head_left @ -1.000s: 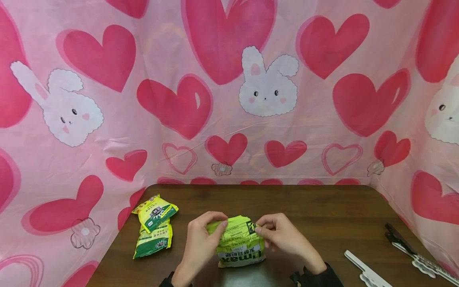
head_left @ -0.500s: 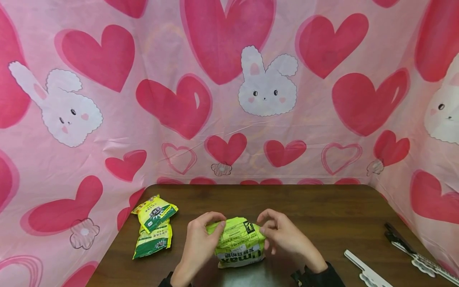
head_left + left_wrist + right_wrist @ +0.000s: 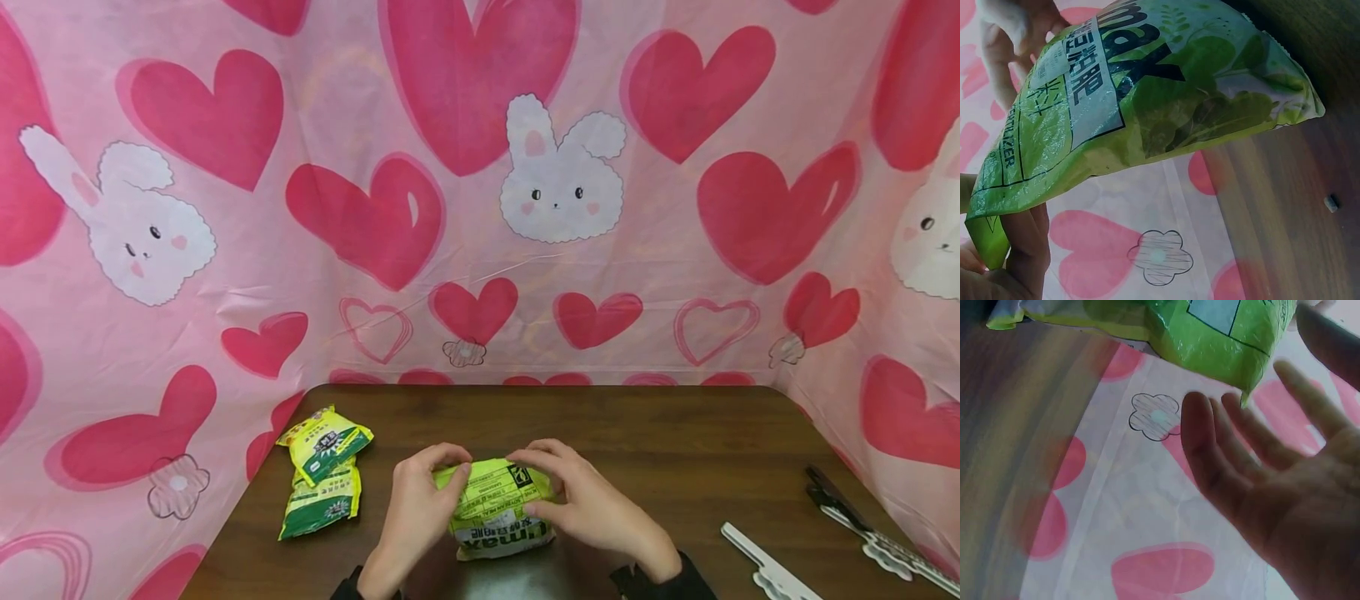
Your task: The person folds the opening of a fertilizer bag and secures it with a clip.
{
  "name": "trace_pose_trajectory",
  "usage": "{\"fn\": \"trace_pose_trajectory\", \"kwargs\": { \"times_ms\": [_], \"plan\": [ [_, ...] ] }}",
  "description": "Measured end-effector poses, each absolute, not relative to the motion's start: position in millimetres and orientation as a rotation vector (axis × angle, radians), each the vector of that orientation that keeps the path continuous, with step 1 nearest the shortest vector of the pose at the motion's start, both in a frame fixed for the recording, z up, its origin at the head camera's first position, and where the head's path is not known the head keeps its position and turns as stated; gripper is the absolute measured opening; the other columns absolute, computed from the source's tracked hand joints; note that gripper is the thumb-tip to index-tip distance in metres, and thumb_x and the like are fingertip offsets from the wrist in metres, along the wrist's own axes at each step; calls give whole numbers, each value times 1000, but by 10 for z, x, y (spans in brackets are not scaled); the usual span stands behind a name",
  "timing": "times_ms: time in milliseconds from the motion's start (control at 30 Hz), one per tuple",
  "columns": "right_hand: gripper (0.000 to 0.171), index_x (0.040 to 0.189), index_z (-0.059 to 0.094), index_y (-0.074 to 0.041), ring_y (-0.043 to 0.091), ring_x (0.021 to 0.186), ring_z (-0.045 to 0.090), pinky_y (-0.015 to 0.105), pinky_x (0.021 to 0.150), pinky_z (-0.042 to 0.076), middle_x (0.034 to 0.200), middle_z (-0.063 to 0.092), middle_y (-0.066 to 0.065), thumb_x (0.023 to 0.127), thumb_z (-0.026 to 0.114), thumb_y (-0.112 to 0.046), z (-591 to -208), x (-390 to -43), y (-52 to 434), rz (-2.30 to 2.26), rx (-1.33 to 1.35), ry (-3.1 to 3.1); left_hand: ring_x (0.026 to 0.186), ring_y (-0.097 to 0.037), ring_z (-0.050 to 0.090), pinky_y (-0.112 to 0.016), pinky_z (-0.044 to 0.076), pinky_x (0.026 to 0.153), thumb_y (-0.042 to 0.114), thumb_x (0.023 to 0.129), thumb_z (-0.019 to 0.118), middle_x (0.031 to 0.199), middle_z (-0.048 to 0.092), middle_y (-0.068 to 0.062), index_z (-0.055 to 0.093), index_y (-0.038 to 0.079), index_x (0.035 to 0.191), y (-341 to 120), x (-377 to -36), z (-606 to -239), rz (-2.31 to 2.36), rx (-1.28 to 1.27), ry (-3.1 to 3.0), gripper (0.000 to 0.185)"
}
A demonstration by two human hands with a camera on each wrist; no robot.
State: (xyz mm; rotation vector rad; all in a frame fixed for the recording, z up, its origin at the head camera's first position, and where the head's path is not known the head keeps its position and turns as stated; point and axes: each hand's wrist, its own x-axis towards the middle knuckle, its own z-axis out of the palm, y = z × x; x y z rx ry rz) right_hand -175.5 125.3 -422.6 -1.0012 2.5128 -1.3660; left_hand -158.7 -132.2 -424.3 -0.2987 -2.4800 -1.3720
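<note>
A bright green plastic bag of fertilizer [image 3: 491, 504] stands on the table in front of me, its top folded over and its printing upside down in the head view. My left hand [image 3: 427, 492] pinches the bag's top left corner between thumb and fingers; the left wrist view shows that corner of the bag [image 3: 997, 212] bent at the fingers. At the other side is my right hand [image 3: 588, 504], fingers spread, thumb in front of the bag and the other fingers over its top right end. In the right wrist view the palm [image 3: 1310, 500] holds nothing, beside the bag's pointed corner.
Two yellow and green packets [image 3: 326, 446] lie overlapping at the table's left. On the right are a white strip [image 3: 765, 562] with a scalloped part and a black and white pair of similar strips [image 3: 862, 529]. A pink heart-patterned cloth [image 3: 525, 275] hangs behind the brown table [image 3: 637, 417].
My right hand has let go of the bag's top right corner, drawn back a little, then opened and moved left over that end. The left hand keeps its pinch.
</note>
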Motion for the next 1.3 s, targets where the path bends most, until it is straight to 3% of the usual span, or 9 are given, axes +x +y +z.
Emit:
{"fn": "trace_pose_trajectory", "kwargs": {
  "times_ms": [200, 333, 567, 767, 1133, 1300],
  "plan": [
    [50, 145, 62, -20, 20, 131, 57, 39, 102, 50, 143, 60, -2, 97, 79, -19, -4261, -1754, 1204, -1276, -1093, 2463, 103, -18, 70, -46, 53, 93, 13, 99, 76, 99, 74, 5, 76, 21, 101, -1328, -1595, -4257, -1366, -314, -2507, 8],
    [51, 147, 60, -15, 20, 133, 58, 40, 105, 49, 143, 63, 0, 99, 77, -18, -4283, -1772, 1206, -1256, -1092, 2456, 102, -16, 69, -44, 54, 93, 13, 100, 74, 98, 72, 8, 76, 22, 100, -1334, -1604, -4263, -1345, -316, -2536, 9],
    [45, 147, 61, -12, 15, 129, 60, 36, 103, 51, 141, 65, 2, 103, 71, -20, -4303, -1813, 1216, -1232, -1083, 2411, 95, -8, 64, -35, 54, 82, 26, 99, 77, 99, 65, 16, 78, 23, 99, -1374, -1602, -4247, -1235, -554, -2581, 3],
    [41, 144, 65, -13, 8, 117, 64, 29, 93, 53, 137, 68, 1, 104, 69, -19, -4305, -1838, 1228, -1232, -1075, 2389, 101, -8, 61, -38, 53, 84, 34, 90, 86, 105, 67, 18, 79, 26, 106, -1401, -1594, -4216, -964, -858, -2609, 19],
    [34, 138, 71, -15, 2, 85, 60, 25, 76, 48, 128, 72, -4, 105, 68, -23, -4313, -1843, 1243, -1224, -1041, 2352, 95, -4, 63, -34, 55, 80, 36, 83, 92, 103, 67, 19, 79, 26, 107, -1443, -1617, -4249, -886, -927, -2655, 29],
    [29, 133, 74, -16, 2, 88, 63, 25, 79, 50, 121, 73, -9, 106, 66, -24, -4317, -1852, 1251, -1237, -1062, 2330, 90, -1, 64, -30, 54, 76, 33, 86, 90, 100, 67, 20, 80, 26, 105, -1445, -1622, -4252, -902, -943, -2650, 23]
  ]
}}
